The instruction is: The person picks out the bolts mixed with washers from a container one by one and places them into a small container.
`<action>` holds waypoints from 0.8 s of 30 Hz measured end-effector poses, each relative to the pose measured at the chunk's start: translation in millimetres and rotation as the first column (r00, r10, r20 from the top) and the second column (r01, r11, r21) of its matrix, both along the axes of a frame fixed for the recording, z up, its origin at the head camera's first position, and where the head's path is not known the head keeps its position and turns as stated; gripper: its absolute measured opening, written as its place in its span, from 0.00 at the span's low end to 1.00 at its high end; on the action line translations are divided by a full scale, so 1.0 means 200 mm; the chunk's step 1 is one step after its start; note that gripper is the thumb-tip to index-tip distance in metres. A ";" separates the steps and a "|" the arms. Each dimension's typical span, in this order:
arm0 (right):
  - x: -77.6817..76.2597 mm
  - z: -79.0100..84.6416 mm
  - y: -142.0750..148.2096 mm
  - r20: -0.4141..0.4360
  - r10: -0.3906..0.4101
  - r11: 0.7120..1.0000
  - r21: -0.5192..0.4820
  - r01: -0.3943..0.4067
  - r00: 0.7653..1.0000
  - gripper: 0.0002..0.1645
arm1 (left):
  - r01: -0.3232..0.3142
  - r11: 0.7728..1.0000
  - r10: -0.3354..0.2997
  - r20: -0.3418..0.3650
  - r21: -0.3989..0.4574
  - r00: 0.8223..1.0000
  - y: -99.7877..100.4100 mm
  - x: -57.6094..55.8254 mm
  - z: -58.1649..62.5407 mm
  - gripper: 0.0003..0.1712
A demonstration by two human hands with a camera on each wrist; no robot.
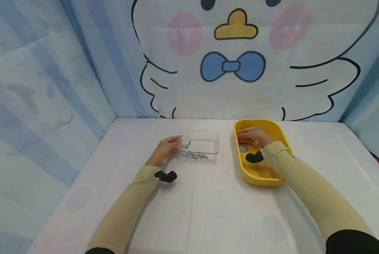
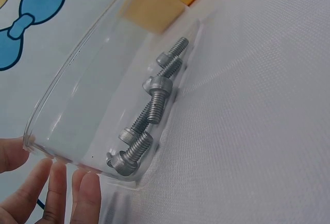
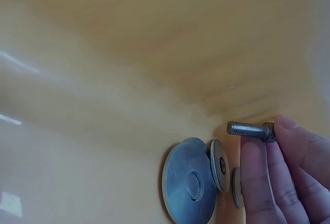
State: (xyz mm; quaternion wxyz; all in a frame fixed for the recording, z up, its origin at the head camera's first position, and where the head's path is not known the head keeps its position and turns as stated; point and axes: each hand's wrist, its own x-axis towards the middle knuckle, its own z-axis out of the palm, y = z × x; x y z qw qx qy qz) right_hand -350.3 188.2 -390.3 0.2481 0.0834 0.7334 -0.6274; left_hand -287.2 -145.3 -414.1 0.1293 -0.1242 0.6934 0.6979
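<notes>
My right hand (image 1: pixel 254 135) is inside the yellow tray (image 1: pixel 262 181), at its left side. Thumb and fingers pinch a metal screw (image 3: pixel 250 130) by its head, shank pointing left in the right wrist view. Just beside these fingers, a large washer (image 3: pixel 186 185) and smaller washers (image 3: pixel 220 166) lean together in the tray. With fairly straight fingers, my left hand (image 1: pixel 166 151) touches the left end of a clear plastic box (image 1: pixel 199 134). Several socket head screws (image 2: pixel 157 98) lie along the near bottom edge of that box; another screw (image 1: pixel 187 144) shows farther back.
Both containers stand on a white cloth-covered table (image 1: pixel 205 211), the tray to the right of the box. A printed curtain (image 1: pixel 230 98) rises behind the far table edge, and another curtain (image 1: pixel 43 116) hangs at the left.
</notes>
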 end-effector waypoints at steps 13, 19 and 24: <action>0.05 0.05 0.03 -0.005 0.011 0.998 -0.067 -0.011 1.000 0.11 | -0.014 1.000 0.014 0.008 -0.008 1.000 0.01 0.00 0.00 0.23; 0.07 0.10 0.05 -0.045 0.037 0.998 -0.040 -0.039 0.998 0.07 | -0.011 1.000 0.011 0.009 -0.012 1.000 0.01 0.00 0.01 0.23; 0.08 0.15 0.05 -0.134 0.060 0.998 -0.013 -0.062 0.989 0.24 | -0.014 1.000 0.014 0.008 -0.012 1.000 0.01 0.01 0.01 0.23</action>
